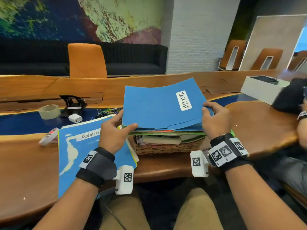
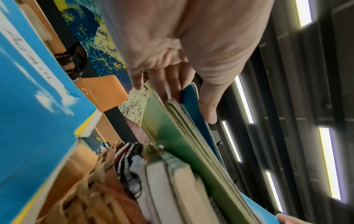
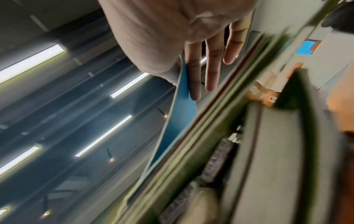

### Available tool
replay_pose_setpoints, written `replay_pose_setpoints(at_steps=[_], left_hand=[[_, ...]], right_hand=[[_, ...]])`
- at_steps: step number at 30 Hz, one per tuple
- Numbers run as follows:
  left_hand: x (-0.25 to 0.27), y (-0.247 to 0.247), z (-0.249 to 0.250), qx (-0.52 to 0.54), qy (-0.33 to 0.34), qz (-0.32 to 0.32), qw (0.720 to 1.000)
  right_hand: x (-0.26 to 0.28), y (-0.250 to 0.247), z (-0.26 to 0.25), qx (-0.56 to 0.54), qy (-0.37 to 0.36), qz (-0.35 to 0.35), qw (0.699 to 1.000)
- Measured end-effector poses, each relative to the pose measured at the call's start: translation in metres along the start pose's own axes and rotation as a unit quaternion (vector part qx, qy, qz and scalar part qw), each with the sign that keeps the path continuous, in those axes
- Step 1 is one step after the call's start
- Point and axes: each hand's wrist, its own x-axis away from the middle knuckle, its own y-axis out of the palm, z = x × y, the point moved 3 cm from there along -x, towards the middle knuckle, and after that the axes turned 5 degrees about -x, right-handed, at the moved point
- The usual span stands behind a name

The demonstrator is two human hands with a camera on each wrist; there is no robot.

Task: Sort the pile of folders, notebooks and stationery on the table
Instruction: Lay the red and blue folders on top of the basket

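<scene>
Betw. both hands [image 1: 116, 130]: blue folder [image 1: 159, 105]

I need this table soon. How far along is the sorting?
Early stage. Done: the Admin folder already lies on a small stack on the table. In hand: left hand and right hand grip the blue TASK LIST folder, its near edge lifted off the pile. Left: green and red folders and notebooks in the wicker basket, plus tape roll, hole punch and binder clips behind.
</scene>
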Motion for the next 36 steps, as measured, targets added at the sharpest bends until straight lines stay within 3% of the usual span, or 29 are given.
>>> replay_pose_setpoints(at_steps=[6,12,16,20,25,30,33,36], left_hand=[[-0.001,0.016,-0.008,-0.086,-0.012,-0.004,0.996],[0.003,0.021,-0.007,-0.192,0.000,-0.044,0.980],[0.002,0.016,-0.004,-0.183,0.006,-0.036,0.983],[-0.003,-0.002,-0.005,-0.163,0.004,0.019,0.987],[-0.008,-0.042,-0.016,-0.176,-0.025,0.081,0.981],[-0.005,-0.095,-0.037,-0.185,-0.078,0.123,0.972],[0.001,-0.129,-0.055,-0.217,-0.138,0.155,0.954],[0.007,-0.157,-0.075,-0.281,-0.195,0.155,0.927]], right_hand=[[0.004,-0.012,0.024,0.083,0.032,-0.039,0.995],[0.012,-0.007,0.024,0.196,0.019,-0.059,0.979],[0.021,0.005,-0.005,0.177,-0.054,-0.048,0.982],[0.045,0.038,-0.052,0.093,-0.157,-0.053,0.982],[0.092,0.092,-0.100,-0.012,-0.233,-0.170,0.957],[0.162,0.152,-0.126,-0.042,-0.312,-0.293,0.903],[0.188,0.190,-0.119,0.006,-0.260,-0.419,0.870],[0.193,0.220,-0.097,0.149,-0.155,-0.483,0.849]])
